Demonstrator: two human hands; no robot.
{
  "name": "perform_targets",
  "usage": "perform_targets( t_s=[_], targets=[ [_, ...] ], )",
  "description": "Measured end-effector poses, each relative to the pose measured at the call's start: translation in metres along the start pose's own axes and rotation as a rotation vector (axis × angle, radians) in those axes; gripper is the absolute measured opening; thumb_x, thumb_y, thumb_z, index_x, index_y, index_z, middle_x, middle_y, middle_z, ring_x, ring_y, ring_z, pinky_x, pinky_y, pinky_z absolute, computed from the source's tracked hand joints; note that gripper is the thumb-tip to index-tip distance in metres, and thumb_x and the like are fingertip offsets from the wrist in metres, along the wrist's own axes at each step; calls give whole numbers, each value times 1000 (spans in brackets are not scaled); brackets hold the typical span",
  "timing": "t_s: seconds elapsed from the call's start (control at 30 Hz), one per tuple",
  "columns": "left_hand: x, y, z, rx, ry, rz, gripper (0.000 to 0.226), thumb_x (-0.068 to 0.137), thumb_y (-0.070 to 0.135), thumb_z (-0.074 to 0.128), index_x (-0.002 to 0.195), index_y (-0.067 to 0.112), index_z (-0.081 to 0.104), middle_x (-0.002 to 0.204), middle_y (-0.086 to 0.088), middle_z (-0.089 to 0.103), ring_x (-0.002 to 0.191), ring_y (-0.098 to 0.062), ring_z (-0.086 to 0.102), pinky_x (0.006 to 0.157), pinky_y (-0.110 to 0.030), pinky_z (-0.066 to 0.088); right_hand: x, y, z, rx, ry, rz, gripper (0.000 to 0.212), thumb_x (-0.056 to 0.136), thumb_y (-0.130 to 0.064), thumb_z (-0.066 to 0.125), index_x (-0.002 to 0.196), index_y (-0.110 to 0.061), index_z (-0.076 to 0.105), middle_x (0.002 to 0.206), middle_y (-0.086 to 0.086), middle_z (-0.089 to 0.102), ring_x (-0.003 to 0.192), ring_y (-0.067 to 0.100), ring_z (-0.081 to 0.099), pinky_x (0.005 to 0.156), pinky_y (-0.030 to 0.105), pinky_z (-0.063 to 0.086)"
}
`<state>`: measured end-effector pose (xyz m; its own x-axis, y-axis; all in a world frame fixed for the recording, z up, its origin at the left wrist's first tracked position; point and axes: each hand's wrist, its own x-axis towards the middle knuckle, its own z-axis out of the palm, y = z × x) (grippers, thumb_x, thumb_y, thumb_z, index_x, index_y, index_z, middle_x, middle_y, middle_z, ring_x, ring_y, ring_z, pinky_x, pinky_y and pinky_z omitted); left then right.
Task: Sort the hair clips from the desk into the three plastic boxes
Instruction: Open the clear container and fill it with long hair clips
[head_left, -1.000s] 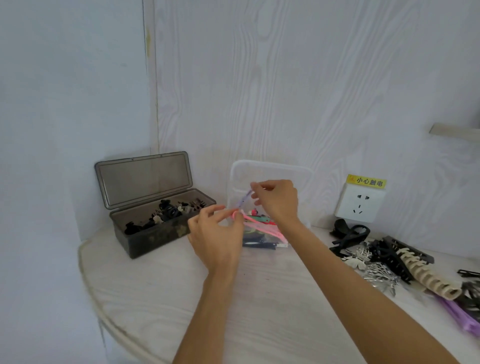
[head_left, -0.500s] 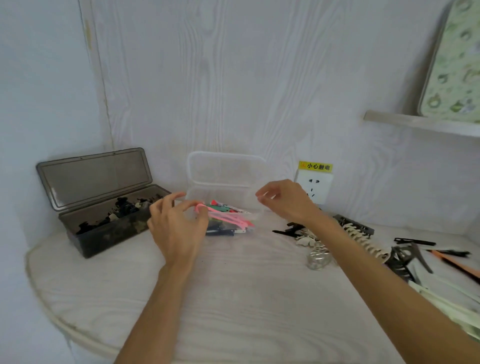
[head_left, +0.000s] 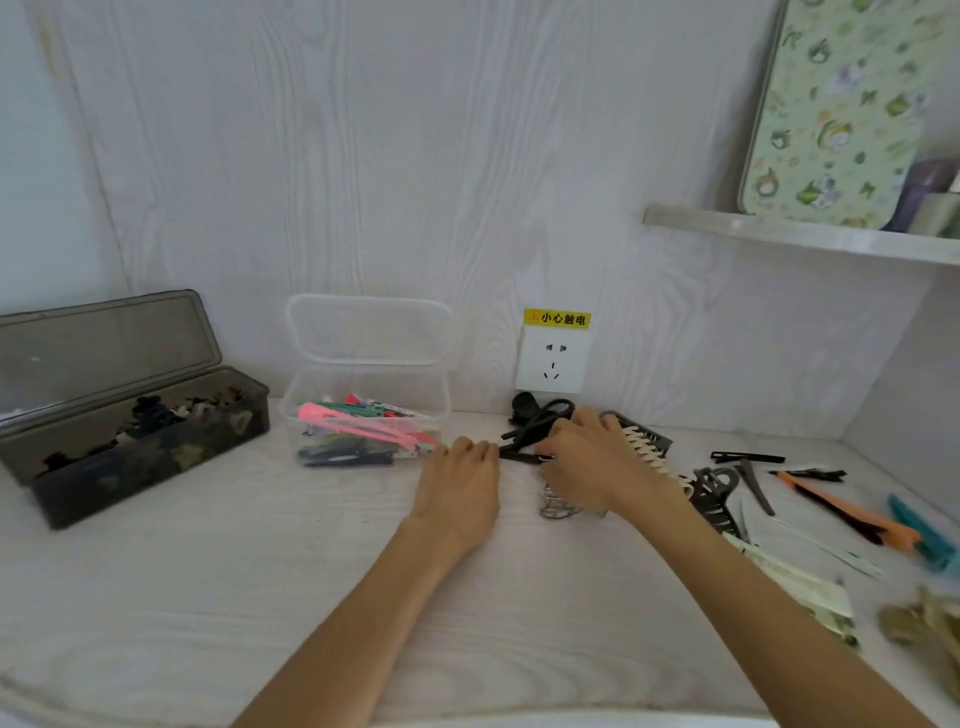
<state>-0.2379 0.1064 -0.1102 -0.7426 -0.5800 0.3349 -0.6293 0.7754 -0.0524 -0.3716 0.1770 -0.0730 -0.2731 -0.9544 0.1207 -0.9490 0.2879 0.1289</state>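
Your left hand (head_left: 460, 486) lies flat on the desk (head_left: 208, 597), fingers loosely together, holding nothing. Your right hand (head_left: 587, 462) curls over a black hair clip (head_left: 535, 434), apparently pinching it, beside the wall socket (head_left: 553, 364). The clear box (head_left: 363, 384) and dark box (head_left: 124, 410) stand open at left.

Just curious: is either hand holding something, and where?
Right hand lies on the black clips; whether it grips cannot be told. Left hand holds nothing.

Pale woodgrain wall (head_left: 363, 156), metal shelf (head_left: 800, 236)
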Motion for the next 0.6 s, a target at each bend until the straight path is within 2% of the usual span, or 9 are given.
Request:
perform_targets(
  t_s=[0.07, 0.13, 0.27, 0.37, 0.43, 0.53, 0.6],
  targets=[
    [2, -2, 5, -5, 22, -2, 38, 92, 11, 37, 129, 14, 46, 130, -5, 50, 119, -26, 43, 92, -36, 36, 1, 2, -3, 4, -15, 22, 32, 91, -39, 45, 113, -25, 64, 118, 3, 53, 118, 26, 37, 96, 38, 28],
    [0, -7, 6, -45, 79, 13, 31, 96, 21, 37, 123, 18, 53, 120, -2, 53, 112, -24, 46, 87, -34, 38, 2, 5, -5, 106, -30, 64, 32, 85, -46, 54, 108, -27, 67, 116, 3, 54, 118, 25, 38, 97, 38, 29],
    [-6, -19, 3, -230, 125, 24, 25, 95, 33, 46, 109, 25, 65, 104, 4, 60, 103, -17, 47, 81, -30, 38, 3, 10, -4, 225, -2, 51, 20, 78, -42, 66, 96, -32, 68, 103, -2, 49, 113, 22, 38, 90, 35, 28],
    [-10, -24, -4, -302, 182, 59, 18, 91, 31, 54, 101, 27, 68, 101, 8, 61, 99, -17, 50, 78, -31, 41, 0, 11, 1, 254, 62, -29, 14, 76, -38, 68, 89, -34, 66, 117, -7, 49, 118, 18, 35, 92, 34, 25],
    [-12, -26, -16, -319, 328, 46, 12, 89, 27, 58, 93, 26, 69, 95, 8, 62, 92, -17, 54, 72, -31, 44, -1, 11, 0, 369, 191, -80, 15, 75, -38, 71, 88, -36, 65, 123, -11, 49, 120, 13, 34, 96, 32, 24],
    [-15, -39, -37, -365, 672, -131, 10, 88, 24, 59, 90, 21, 69, 90, 2, 63, 85, -21, 54, 69, -33, 44, -1, 8, -12, 678, 402, -65, 28, 76, -37, 72, 103, -38, 64, 120, -13, 51, 115, 6, 36, 97, 27, 26],
    [-17, -52, -44, -318, 774, -281, 12, 90, 21, 57, 94, 19, 68, 94, -3, 64, 88, -27, 53, 71, -37, 40, 3, 6, -21, 763, 419, -30, 28, 82, -26, 67, 110, -31, 62, 116, -9, 55, 111, 9, 43, 93, 25, 34]
  ],
)
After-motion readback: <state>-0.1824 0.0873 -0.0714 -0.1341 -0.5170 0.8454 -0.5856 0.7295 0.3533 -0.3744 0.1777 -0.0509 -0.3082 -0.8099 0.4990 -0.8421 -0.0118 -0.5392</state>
